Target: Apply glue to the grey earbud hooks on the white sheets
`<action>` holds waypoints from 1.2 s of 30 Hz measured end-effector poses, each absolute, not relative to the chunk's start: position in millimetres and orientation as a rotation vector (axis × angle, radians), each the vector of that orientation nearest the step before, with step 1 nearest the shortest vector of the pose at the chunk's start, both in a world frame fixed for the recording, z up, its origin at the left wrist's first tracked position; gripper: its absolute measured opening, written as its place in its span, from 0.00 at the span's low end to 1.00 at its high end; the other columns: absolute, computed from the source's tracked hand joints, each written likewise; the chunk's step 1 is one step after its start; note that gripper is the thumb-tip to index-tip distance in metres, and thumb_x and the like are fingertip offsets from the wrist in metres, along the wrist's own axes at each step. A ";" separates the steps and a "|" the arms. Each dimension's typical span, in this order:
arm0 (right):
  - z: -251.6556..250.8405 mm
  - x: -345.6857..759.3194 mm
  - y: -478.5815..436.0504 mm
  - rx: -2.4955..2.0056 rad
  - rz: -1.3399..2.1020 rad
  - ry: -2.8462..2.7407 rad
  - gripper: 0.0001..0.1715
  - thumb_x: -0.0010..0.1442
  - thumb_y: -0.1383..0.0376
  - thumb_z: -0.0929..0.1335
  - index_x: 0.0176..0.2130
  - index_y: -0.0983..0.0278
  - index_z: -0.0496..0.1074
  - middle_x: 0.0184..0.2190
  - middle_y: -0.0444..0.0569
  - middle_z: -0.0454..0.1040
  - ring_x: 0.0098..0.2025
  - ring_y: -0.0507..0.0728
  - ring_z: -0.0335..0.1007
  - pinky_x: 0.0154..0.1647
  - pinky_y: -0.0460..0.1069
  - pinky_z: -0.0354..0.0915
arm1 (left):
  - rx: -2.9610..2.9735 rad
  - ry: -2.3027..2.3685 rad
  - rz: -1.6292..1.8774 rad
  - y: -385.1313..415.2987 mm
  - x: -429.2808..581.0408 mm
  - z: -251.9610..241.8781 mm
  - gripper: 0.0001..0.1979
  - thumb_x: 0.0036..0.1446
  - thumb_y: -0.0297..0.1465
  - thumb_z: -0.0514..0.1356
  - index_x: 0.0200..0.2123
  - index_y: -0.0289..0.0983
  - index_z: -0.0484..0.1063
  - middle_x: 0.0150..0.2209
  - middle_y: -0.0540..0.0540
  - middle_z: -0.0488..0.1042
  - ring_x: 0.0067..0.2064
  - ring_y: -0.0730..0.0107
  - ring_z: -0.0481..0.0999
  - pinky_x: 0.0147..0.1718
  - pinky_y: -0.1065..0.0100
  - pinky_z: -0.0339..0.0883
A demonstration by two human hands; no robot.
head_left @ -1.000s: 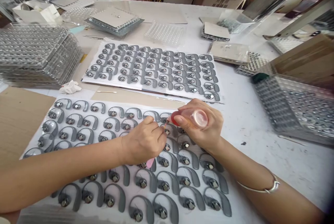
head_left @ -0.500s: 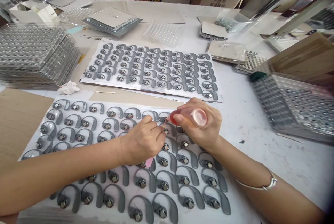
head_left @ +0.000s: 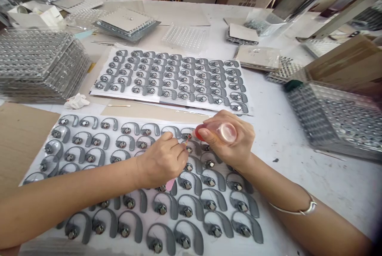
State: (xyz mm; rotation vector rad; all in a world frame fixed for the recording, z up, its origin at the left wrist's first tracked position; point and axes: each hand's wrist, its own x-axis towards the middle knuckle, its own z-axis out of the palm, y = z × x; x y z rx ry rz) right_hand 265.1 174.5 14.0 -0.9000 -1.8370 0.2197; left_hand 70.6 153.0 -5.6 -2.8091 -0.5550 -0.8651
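Observation:
My right hand (head_left: 231,142) is wrapped round a small translucent squeeze bottle (head_left: 227,132) with a red top, tilted so its nozzle points left. The nozzle is close to a grey ear-hook piece (head_left: 187,133) in the upper row of the near sheet. My left hand (head_left: 164,160) is closed on a thin pink-handled tool (head_left: 170,185); its slim tip shows by the fingertips, beside the nozzle, and the rest is hidden in the fist. Several grey ear-hook pieces with round metallic parts and fine wires lie in rows on the white near sheet (head_left: 119,204) under both hands.
Behind lies a second sheet (head_left: 125,92) with rows of similar pieces. Stacked clear trays stand at the left (head_left: 38,65) and right (head_left: 343,121). A cotton swab (head_left: 119,105) and crumpled tissue (head_left: 76,101) lie between. A cardboard box (head_left: 346,61) stands far right.
The view has shifted very slightly. Both hands keep nearly the same pose, with the bottle and the tool tip still at the same ear-hook piece.

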 end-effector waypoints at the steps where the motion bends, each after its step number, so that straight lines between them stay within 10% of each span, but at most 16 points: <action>1: 14.0 265.4 174.5 -0.892 0.215 -1.839 0.05 0.54 0.66 0.72 0.30 0.57 0.72 0.24 0.43 0.75 0.23 0.54 0.68 0.23 0.51 0.66 | -2.808 -0.556 -0.871 153.0 70.6 -5.3 0.11 0.58 0.18 0.52 0.26 0.31 0.69 0.24 0.41 0.74 0.29 0.65 0.70 0.29 0.63 0.60; 36: 8.3 271.0 172.2 -0.842 0.127 -1.843 0.07 0.53 0.69 0.73 0.31 0.60 0.71 0.24 0.44 0.73 0.23 0.53 0.66 0.23 0.49 0.65 | -2.839 -0.620 -0.905 153.7 70.2 -5.6 0.11 0.60 0.19 0.52 0.26 0.33 0.68 0.23 0.44 0.72 0.29 0.66 0.70 0.29 0.64 0.59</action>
